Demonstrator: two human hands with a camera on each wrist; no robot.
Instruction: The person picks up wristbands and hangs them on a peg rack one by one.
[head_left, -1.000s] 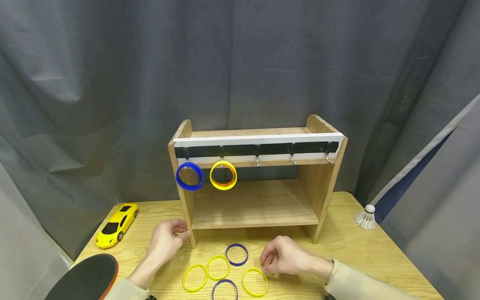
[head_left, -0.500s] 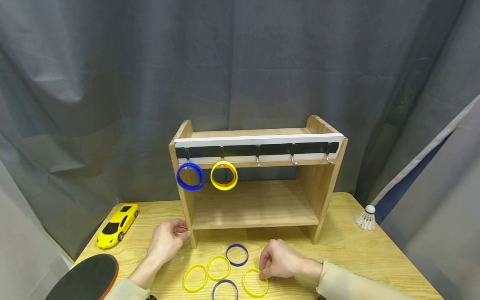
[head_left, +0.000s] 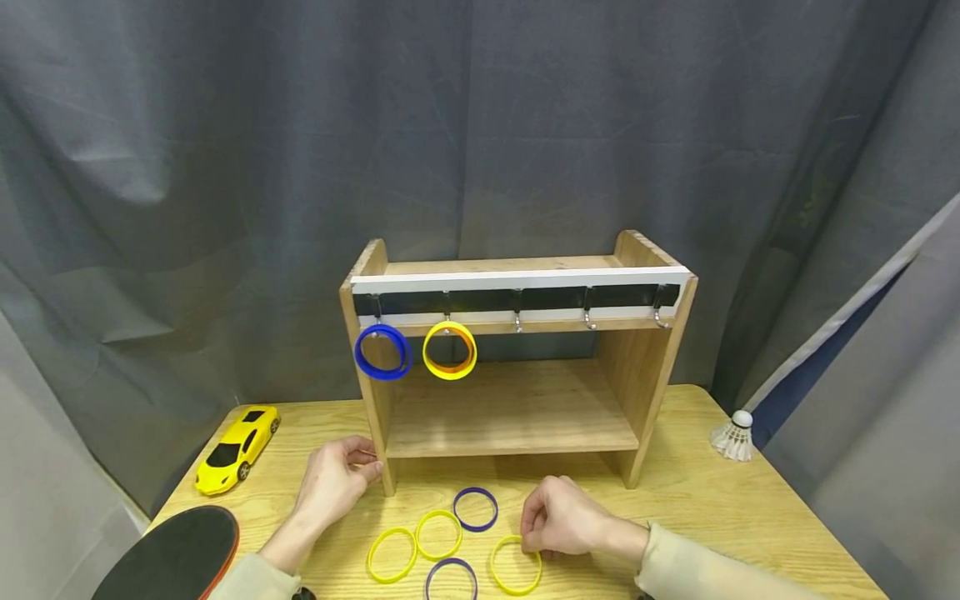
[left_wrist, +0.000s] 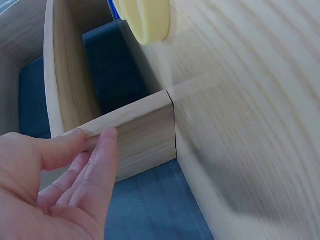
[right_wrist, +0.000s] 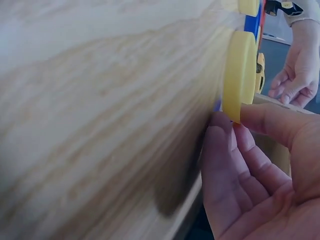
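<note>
Tabletop [head_left: 690, 475]: lower frame
Left hand [head_left: 332, 482]: fingers gripping shelf [head_left: 510, 408], lower left
Right hand [head_left: 566, 518]: fingertips pinching yellow ring [right_wrist: 233, 80], bottom centre

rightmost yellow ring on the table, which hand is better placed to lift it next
Right, most likely: the right hand pinches that yellow ring at its rim. The left hand is farther off, holding the left side of the wooden rack.
</note>
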